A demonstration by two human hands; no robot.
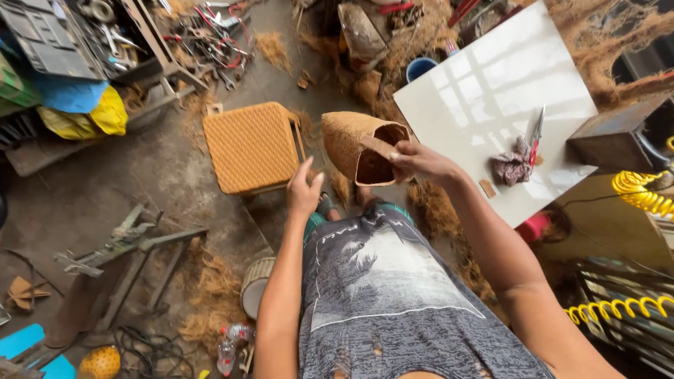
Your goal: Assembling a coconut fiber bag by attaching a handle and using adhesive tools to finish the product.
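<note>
My right hand point(420, 161) grips the open rim of a brown, cone-shaped coir husk piece point(354, 140), held up in front of my chest with its hollow side facing me. My left hand point(303, 189) hovers just left of and below the husk piece, fingers apart and holding nothing. Both forearms reach out over my grey printed shirt.
A woven orange stool point(251, 146) stands on the floor left of my hands. A white tabletop point(484, 77) on the right carries red-handled scissors point(536, 133) and a crumpled cloth point(511, 167). Loose coir fibre, metal tools, a yellow coiled hose point(642, 193) and plastic bottles lie around.
</note>
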